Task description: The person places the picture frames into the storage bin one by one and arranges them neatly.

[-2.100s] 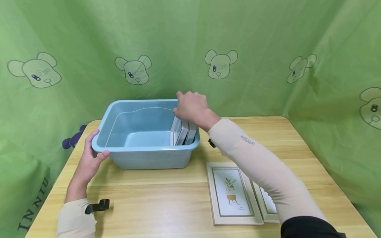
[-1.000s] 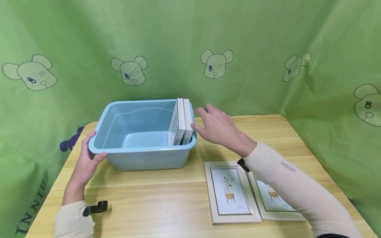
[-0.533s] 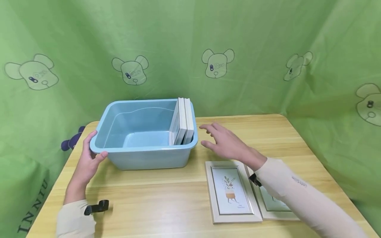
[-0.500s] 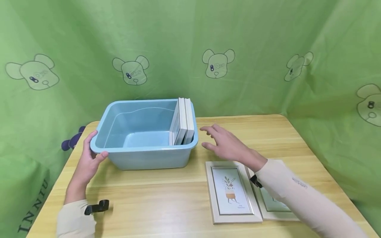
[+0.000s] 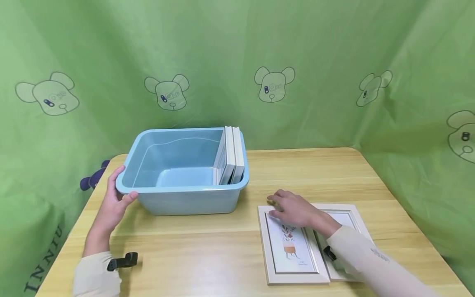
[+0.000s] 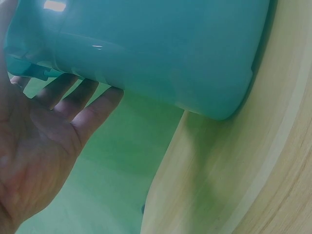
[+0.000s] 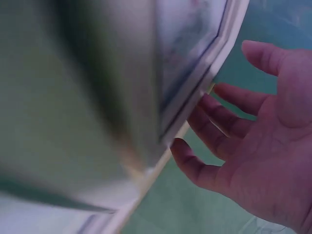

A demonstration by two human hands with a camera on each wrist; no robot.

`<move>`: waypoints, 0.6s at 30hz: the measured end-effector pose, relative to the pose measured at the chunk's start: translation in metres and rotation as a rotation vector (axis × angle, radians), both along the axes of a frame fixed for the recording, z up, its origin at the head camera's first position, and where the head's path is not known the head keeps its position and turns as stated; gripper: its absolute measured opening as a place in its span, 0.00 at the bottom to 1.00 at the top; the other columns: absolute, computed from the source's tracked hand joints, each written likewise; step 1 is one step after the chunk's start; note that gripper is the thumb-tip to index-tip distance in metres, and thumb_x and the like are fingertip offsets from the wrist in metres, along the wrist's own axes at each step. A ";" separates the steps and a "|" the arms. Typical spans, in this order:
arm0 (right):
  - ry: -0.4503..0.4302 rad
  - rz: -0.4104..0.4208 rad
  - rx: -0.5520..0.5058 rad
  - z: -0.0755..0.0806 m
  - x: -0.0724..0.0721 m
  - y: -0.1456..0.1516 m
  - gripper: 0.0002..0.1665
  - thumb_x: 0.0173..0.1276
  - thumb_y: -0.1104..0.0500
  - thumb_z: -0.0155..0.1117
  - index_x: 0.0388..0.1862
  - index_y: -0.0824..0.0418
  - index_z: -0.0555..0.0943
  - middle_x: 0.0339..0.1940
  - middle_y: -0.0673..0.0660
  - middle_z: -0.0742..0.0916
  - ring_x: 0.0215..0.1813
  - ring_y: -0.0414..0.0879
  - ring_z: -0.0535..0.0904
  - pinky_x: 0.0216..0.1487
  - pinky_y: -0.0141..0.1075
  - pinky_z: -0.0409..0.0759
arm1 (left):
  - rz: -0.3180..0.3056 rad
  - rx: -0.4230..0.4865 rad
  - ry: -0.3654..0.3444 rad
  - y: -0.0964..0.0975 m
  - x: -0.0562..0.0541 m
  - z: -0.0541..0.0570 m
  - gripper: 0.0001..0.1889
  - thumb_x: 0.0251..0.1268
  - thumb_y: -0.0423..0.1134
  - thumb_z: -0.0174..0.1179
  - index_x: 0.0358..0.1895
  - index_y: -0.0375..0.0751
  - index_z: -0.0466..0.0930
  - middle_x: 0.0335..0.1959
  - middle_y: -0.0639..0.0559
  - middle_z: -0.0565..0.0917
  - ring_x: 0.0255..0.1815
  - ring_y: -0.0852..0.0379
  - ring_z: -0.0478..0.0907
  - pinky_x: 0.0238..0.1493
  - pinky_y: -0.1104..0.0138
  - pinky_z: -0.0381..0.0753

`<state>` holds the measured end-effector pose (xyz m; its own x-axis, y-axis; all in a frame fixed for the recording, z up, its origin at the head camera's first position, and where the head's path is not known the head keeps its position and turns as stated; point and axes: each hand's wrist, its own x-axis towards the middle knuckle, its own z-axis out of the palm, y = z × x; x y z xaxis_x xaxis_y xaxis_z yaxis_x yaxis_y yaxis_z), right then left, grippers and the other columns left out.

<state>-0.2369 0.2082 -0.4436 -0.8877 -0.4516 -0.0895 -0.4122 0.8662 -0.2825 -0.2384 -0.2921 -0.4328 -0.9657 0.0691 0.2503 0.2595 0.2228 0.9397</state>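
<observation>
A light blue plastic basin (image 5: 185, 203) stands near the back of the table, and my left hand (image 5: 111, 208) grips its front left corner, thumb over the rim. In the left wrist view the fingers reach the basin's outer wall (image 6: 156, 53). Two white picture frames (image 5: 231, 154) stand on edge, side by side, against the basin's right end. Over a picture frame with a potted-plant print (image 5: 291, 251) is my right hand (image 5: 297, 210), its fingers relaxed and parted at the far edge. The right wrist view shows fingertips at that frame's edge (image 7: 209, 63); contact is unclear.
A second picture frame (image 5: 343, 216) lies right beside the first, partly under my right forearm. Green cloth (image 5: 222, 49) with bear heads hangs behind the wooden table (image 5: 193, 255). A purple bear figure (image 5: 92, 177) shows beyond the table's left edge.
My right hand has left the frames standing in the basin and moved right and toward me, down to the picture frame on the table. The left hand has kept its hold.
</observation>
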 end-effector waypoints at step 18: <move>-0.014 -0.022 0.076 -0.006 0.004 0.022 0.19 0.68 0.56 0.62 0.56 0.59 0.81 0.46 0.51 0.82 0.43 0.41 0.76 0.49 0.42 0.78 | 0.016 -0.020 -0.011 0.001 0.000 -0.002 0.42 0.68 0.32 0.56 0.77 0.58 0.42 0.73 0.33 0.52 0.63 0.70 0.61 0.57 0.87 0.65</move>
<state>-0.2332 0.2304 -0.4498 -0.8956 -0.4239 -0.1349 -0.3898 0.8940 -0.2210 -0.2381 -0.2916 -0.4352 -0.9694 0.0584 0.2384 0.2454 0.2451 0.9379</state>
